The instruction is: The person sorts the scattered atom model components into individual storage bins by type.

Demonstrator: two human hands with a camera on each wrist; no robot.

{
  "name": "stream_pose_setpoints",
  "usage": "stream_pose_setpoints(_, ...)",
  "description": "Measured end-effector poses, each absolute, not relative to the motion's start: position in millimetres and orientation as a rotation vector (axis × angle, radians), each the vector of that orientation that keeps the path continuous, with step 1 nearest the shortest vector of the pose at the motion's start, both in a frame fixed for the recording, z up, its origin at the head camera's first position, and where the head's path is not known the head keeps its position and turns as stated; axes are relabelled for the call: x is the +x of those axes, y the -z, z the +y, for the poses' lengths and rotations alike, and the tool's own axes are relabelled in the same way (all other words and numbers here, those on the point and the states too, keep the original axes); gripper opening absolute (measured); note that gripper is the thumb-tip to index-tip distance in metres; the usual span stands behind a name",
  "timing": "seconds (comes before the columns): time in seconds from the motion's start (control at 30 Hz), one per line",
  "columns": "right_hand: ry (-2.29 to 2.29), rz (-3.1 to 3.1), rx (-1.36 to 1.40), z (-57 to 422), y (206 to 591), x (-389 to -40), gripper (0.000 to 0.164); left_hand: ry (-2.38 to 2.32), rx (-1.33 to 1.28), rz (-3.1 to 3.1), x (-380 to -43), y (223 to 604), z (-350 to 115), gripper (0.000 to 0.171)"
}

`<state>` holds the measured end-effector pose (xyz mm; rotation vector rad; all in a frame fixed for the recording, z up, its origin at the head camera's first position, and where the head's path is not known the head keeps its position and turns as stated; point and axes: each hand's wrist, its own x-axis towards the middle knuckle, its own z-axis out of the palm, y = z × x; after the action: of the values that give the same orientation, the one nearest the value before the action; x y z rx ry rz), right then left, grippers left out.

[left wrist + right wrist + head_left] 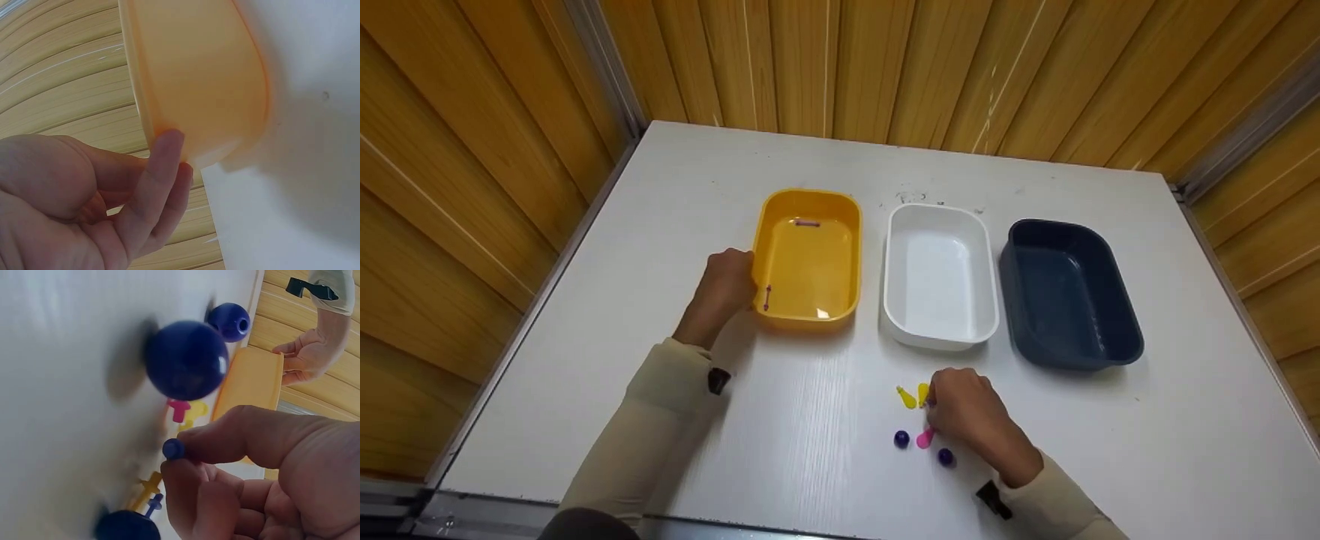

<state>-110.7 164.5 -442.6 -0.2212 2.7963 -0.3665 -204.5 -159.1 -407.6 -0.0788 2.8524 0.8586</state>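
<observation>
My left hand pinches the left wall of a yellow tub, thumb and fingers at its rim; the left wrist view shows that wall close up. Two small purple rods, a far rod and a near rod, lie inside the tub. Over the table's front, my right hand holds a small blue peg between thumb and index finger, with only its round end showing. Close by lie a yellow peg, another yellow peg, a pink peg and dark blue beads.
A white tub stands in the middle, and a dark blue tub is to its right. Both stand on the white table. Wood-patterned panels enclose the back and sides.
</observation>
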Motion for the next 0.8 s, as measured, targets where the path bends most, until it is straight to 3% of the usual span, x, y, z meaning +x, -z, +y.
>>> stream_pose_setpoints(0.3, 0.391, 2.808, -0.199, 165, 435, -117, 0.012, -0.897, -0.158, 2.809, -205, 405, -158, 0.017)
stream_pose_setpoints(0.8, 0.507, 2.846, -0.249, 145, 421, -127, 0.013, -0.812, -0.015, 2.945, -204, 408, -163, 0.01)
